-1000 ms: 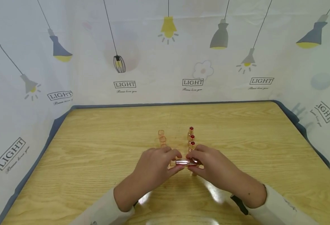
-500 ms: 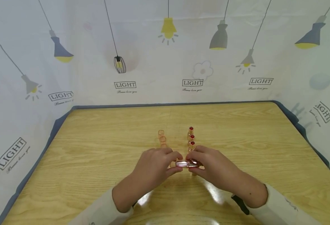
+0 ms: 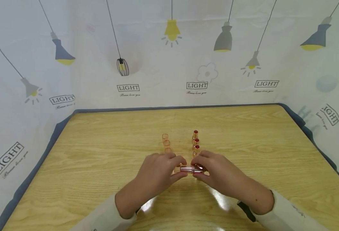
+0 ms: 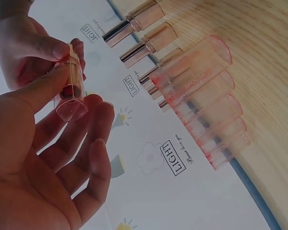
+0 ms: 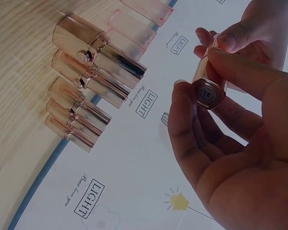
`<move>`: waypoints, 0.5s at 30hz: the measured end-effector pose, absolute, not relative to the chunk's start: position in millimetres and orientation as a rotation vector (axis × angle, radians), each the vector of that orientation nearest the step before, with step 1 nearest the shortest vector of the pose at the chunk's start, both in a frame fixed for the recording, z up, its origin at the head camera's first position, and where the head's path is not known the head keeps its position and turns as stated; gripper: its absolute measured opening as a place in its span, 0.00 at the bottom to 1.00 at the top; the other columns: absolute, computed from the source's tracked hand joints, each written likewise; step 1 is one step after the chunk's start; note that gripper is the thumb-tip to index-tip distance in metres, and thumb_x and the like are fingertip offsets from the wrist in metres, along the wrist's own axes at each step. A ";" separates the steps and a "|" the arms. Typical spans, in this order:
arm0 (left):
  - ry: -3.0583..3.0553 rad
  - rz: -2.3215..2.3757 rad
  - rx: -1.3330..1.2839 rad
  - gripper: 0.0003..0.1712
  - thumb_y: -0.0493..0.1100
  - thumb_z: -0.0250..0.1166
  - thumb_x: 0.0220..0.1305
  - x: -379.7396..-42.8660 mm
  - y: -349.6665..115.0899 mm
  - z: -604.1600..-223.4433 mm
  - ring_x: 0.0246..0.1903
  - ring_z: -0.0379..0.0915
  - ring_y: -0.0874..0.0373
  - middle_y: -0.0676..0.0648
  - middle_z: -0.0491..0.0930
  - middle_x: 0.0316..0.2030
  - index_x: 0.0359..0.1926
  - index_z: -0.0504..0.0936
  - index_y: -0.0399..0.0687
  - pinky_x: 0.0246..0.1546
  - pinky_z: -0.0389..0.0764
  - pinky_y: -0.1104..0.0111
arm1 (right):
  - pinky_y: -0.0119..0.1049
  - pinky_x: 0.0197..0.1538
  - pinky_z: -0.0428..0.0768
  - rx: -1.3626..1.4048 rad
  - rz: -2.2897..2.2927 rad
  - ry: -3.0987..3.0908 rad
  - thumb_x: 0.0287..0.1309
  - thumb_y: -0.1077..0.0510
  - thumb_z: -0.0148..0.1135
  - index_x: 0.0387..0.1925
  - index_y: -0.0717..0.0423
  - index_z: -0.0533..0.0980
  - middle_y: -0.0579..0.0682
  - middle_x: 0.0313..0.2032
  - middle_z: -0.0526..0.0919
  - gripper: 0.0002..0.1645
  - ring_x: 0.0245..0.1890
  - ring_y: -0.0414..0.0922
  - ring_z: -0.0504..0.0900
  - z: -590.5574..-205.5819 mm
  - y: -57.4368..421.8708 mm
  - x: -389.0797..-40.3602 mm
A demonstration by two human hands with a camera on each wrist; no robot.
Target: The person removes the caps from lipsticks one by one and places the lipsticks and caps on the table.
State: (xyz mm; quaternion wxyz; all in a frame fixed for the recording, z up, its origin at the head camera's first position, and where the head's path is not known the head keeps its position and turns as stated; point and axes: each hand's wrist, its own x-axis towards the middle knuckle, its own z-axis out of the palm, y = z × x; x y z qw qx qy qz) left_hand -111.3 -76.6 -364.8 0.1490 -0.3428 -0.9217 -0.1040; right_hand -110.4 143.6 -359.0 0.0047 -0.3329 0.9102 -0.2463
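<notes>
Both hands hold one lipstick (image 3: 186,169) sideways above the table. My right hand (image 3: 222,173) pinches its shiny rose-gold base (image 5: 210,93), the round bottom facing the right wrist camera. At the other end, my left hand (image 3: 158,170) has thumb and fingers on a clear pinkish cap (image 4: 72,111), with the dark red tip visible inside it in the left wrist view. Beyond the right hand, several uncapped lipsticks (image 3: 196,141) stand upright in a row, red tips up. A row of clear caps (image 3: 166,142) stands beyond the left hand.
The wood-grain table (image 3: 114,134) has a dark blue border along its edges. Around it hangs a white sheet (image 3: 158,64) printed with lamps and "LIGHT" lettering. The hands partly hide the near ends of both rows.
The held lipstick has come slightly nearer to the body, both hands keeping their grip. The head view has shifted a little; the standing rows have not moved.
</notes>
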 end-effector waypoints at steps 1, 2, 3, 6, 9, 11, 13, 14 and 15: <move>-2.649 -0.295 -0.984 0.16 0.62 0.72 0.57 -111.2 -76.6 -365.1 0.19 0.70 0.68 0.58 0.84 0.27 0.40 0.87 0.60 0.20 0.67 0.76 | 0.26 0.34 0.78 -1.046 -0.773 2.851 0.55 0.60 0.74 0.40 0.51 0.82 0.41 0.36 0.79 0.11 0.32 0.34 0.77 -359.1 143.8 -110.0; -2.649 -0.295 -0.985 0.16 0.62 0.72 0.57 -111.1 -76.6 -365.5 0.18 0.69 0.68 0.58 0.84 0.27 0.40 0.87 0.60 0.20 0.66 0.76 | 0.27 0.35 0.78 -1.053 -0.773 2.852 0.55 0.60 0.74 0.40 0.51 0.82 0.42 0.37 0.79 0.11 0.32 0.34 0.77 -359.1 143.9 -109.7; -2.649 -0.299 -0.985 0.16 0.62 0.72 0.57 -111.0 -76.5 -365.9 0.18 0.68 0.68 0.58 0.84 0.27 0.40 0.87 0.60 0.19 0.65 0.76 | 0.27 0.35 0.79 -1.056 -0.773 2.852 0.55 0.60 0.74 0.40 0.51 0.81 0.42 0.37 0.79 0.11 0.33 0.34 0.78 -359.1 143.8 -109.4; -2.638 -0.312 -0.992 0.15 0.61 0.73 0.57 -110.1 -76.3 -366.8 0.16 0.67 0.69 0.58 0.83 0.25 0.39 0.87 0.59 0.18 0.63 0.77 | 0.27 0.35 0.79 -1.055 -0.762 2.846 0.57 0.60 0.73 0.41 0.53 0.81 0.43 0.38 0.79 0.11 0.33 0.35 0.78 -359.1 143.4 -108.6; -2.633 -0.324 -0.994 0.15 0.60 0.73 0.57 -109.2 -76.1 -367.5 0.15 0.65 0.69 0.58 0.82 0.24 0.38 0.87 0.59 0.18 0.62 0.78 | 0.27 0.35 0.79 -1.043 -0.744 2.845 0.58 0.60 0.72 0.42 0.54 0.81 0.44 0.39 0.80 0.11 0.33 0.34 0.78 -358.6 142.9 -108.1; -2.632 -0.322 -0.993 0.15 0.60 0.72 0.57 -108.7 -76.2 -367.8 0.15 0.65 0.69 0.58 0.82 0.24 0.37 0.86 0.59 0.17 0.61 0.78 | 0.27 0.34 0.79 -1.035 -0.736 2.848 0.58 0.60 0.72 0.42 0.54 0.81 0.44 0.40 0.80 0.10 0.33 0.34 0.78 -358.5 142.5 -108.1; -2.636 -0.323 -0.989 0.14 0.60 0.72 0.57 -108.5 -76.1 -367.9 0.15 0.65 0.69 0.58 0.82 0.24 0.37 0.86 0.59 0.17 0.61 0.78 | 0.27 0.35 0.79 -1.035 -0.734 2.853 0.58 0.60 0.72 0.42 0.54 0.81 0.44 0.39 0.80 0.10 0.33 0.34 0.78 -358.4 142.3 -108.0; -2.638 -0.322 -0.988 0.14 0.60 0.72 0.57 -108.4 -76.1 -367.9 0.15 0.66 0.70 0.58 0.82 0.25 0.37 0.86 0.59 0.17 0.61 0.78 | 0.27 0.35 0.79 -1.038 -0.734 2.855 0.58 0.60 0.72 0.42 0.54 0.81 0.44 0.39 0.80 0.10 0.34 0.34 0.78 -358.4 142.2 -107.9; -2.640 -0.319 -0.987 0.14 0.61 0.72 0.57 -108.3 -76.2 -368.0 0.15 0.66 0.70 0.59 0.82 0.25 0.38 0.86 0.60 0.17 0.61 0.78 | 0.27 0.35 0.79 -1.042 -0.734 2.856 0.58 0.59 0.72 0.41 0.53 0.81 0.44 0.39 0.80 0.10 0.34 0.34 0.78 -358.4 142.2 -107.9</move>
